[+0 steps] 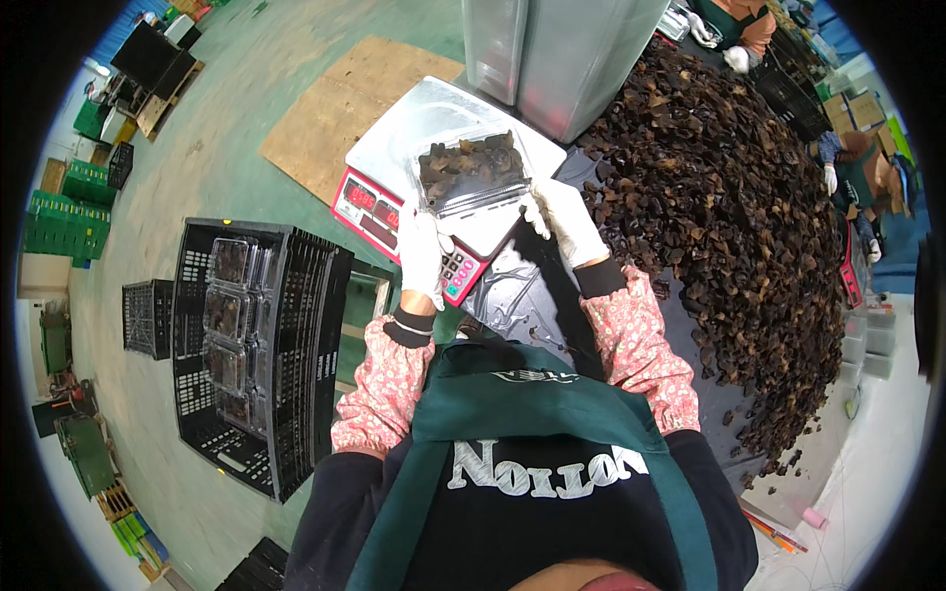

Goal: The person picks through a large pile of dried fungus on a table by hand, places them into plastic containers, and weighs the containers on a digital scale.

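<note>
A clear plastic clamshell box (479,201) with dark, curled pieces like wood ear fungus (471,166) inside lies over the metal pan of a red and white digital scale (403,144). Its lid appears closed. My left hand (423,255), in a white glove, grips the near left corner of the box, above the scale's front panel. At the near right corner, my right hand (559,218), also gloved in white, has its fingers on the box edge. The scale's red display is lit, and its keypad (460,273) is partly behind my left hand.
To the right spreads a large heap of dark fungus (709,214) on grey sheeting. Tall stacks of clear plastic containers (569,59) rise behind the scale. Black crates (295,354) at left hold filled clamshells (228,314). Co-workers (861,177) are at the heap's far side.
</note>
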Demonstrator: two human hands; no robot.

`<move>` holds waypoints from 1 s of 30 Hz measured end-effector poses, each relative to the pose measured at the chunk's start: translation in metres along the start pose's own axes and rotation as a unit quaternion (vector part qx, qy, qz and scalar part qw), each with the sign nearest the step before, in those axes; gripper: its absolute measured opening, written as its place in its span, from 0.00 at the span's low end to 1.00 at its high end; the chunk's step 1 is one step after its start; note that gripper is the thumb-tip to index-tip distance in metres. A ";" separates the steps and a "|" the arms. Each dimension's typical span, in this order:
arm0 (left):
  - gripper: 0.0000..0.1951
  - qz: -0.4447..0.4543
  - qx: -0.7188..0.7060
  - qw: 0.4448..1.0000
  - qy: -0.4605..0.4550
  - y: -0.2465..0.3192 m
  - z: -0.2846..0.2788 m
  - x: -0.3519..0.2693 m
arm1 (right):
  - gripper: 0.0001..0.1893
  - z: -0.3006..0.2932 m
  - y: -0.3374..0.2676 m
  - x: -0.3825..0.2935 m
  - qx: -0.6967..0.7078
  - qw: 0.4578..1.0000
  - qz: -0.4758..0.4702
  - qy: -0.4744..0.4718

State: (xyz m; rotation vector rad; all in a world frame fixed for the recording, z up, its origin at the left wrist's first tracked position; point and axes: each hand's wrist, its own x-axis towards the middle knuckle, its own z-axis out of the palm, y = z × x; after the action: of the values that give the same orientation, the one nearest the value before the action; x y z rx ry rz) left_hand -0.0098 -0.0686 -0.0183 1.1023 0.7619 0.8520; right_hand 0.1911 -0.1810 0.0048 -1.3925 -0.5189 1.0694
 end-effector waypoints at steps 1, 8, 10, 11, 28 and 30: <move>0.19 0.001 0.008 1.000 0.005 0.002 -0.003 0.002 | 0.13 0.004 0.003 -0.003 0.015 1.000 -0.010 0.006; 0.26 -0.064 -0.032 0.990 0.121 0.030 -0.086 -0.029 | 0.19 -0.027 0.012 -0.092 0.088 0.991 0.056 0.086; 0.23 -0.038 -0.003 0.984 0.171 0.026 -0.136 -0.054 | 0.19 -0.071 0.034 -0.112 0.051 0.986 0.072 0.143; 0.20 -0.056 -0.017 0.978 0.198 0.025 -0.153 -0.066 | 0.19 -0.085 0.039 -0.118 0.009 0.982 0.077 0.174; 0.27 -0.098 -0.259 0.961 0.018 -0.021 -0.047 -0.082 | 0.14 0.124 -0.014 0.039 -0.639 0.649 -0.410 -0.055; 0.28 -0.103 -0.286 0.946 0.107 -0.008 -0.077 -0.086 | 0.13 0.142 0.004 0.013 -0.578 0.711 -0.386 -0.103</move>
State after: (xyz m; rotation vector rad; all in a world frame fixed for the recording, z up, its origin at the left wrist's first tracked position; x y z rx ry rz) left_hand -0.1157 -0.1125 -0.0381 0.4096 0.7281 0.9440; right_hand 0.0773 -0.0961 0.0216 -1.7694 -1.9793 0.0712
